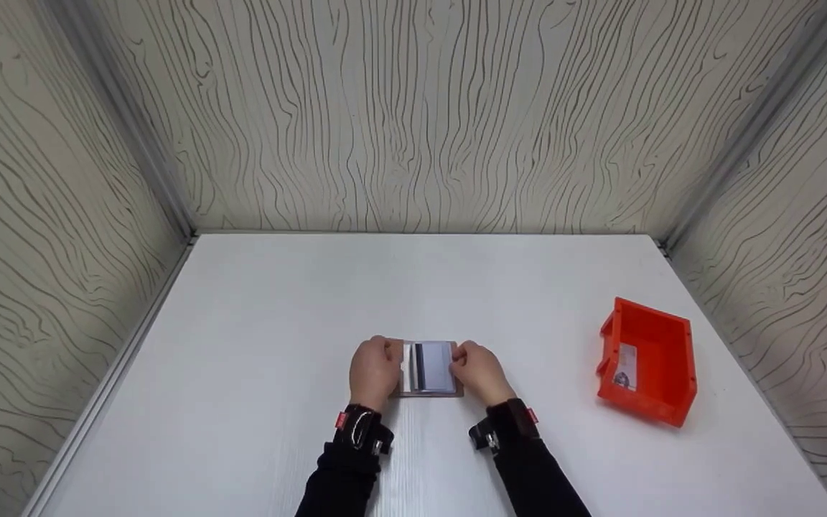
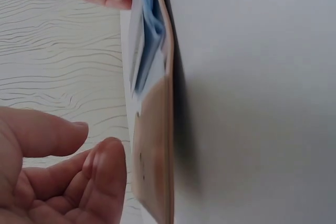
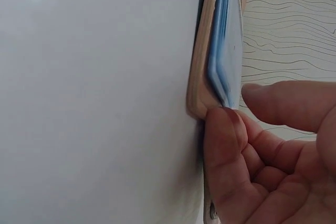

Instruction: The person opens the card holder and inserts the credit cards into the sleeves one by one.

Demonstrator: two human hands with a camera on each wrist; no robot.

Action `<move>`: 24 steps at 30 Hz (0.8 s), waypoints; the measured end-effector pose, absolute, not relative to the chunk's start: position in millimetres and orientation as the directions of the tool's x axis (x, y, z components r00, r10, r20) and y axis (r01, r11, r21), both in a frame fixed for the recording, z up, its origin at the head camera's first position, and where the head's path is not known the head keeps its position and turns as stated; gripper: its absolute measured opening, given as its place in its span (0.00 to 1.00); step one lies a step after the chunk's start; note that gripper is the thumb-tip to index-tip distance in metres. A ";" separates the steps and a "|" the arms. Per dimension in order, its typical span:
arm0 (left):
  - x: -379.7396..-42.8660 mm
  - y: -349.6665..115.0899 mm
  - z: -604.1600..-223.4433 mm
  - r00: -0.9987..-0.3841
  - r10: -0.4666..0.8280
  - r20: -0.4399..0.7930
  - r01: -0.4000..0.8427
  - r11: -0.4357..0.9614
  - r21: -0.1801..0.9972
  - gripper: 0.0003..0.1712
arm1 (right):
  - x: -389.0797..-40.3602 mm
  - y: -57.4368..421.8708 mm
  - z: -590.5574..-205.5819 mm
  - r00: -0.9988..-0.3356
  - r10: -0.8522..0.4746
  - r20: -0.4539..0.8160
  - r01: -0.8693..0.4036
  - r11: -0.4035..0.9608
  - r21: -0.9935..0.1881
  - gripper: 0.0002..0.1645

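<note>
An opened brown card holder [image 1: 396, 392] lies on the white table, with bluish clear plastic sleeves [image 1: 438, 366] in its middle. Seen from the left wrist, its tan cover [image 2: 157, 156] is edge-on beside my left hand [image 2: 63, 166]. That hand's thumb and loosely bent fingers are apart, nothing between them. At the holder's right side, my right hand [image 1: 482, 370] pinches the corner of the sleeves. The right wrist view has the index fingertip [image 3: 226, 119] against that corner and the thumb at the sleeves' upper face; exact thumb contact is hard to make out.
A red plastic bin [image 1: 654, 362] with a label inside stands on the right part of the white table [image 1: 277, 301]. Wood-grain patterned panels [image 1: 413, 115] enclose the back and both sides.
</note>
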State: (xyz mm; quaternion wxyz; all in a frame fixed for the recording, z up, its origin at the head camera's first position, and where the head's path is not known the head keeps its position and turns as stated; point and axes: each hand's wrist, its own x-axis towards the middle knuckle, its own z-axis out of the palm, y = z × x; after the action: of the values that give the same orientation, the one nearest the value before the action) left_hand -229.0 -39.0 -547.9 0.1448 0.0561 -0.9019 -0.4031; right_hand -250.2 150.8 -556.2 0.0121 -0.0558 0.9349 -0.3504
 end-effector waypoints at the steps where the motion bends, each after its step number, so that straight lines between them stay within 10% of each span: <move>1: -228.9 -41.1 -547.6 -0.952 -0.223 0.209 0.008 0.667 0.745 0.03 | -250.1 150.9 -556.3 -0.993 -0.114 0.020 -0.099 0.749 -0.655 0.05; 24: -228.6 -65.8 -551.1 -0.946 -0.291 0.142 -0.091 0.659 0.746 0.16 | -249.1 151.2 -557.5 -0.994 -0.112 0.010 -0.090 0.739 -0.668 0.06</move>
State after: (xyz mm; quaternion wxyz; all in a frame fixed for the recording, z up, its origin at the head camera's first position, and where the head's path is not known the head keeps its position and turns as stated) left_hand -228.6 -65.8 -551.1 0.1253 0.1060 -0.9022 -0.3988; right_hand -249.1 151.2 -557.5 0.0152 -0.0540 0.9323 -0.3573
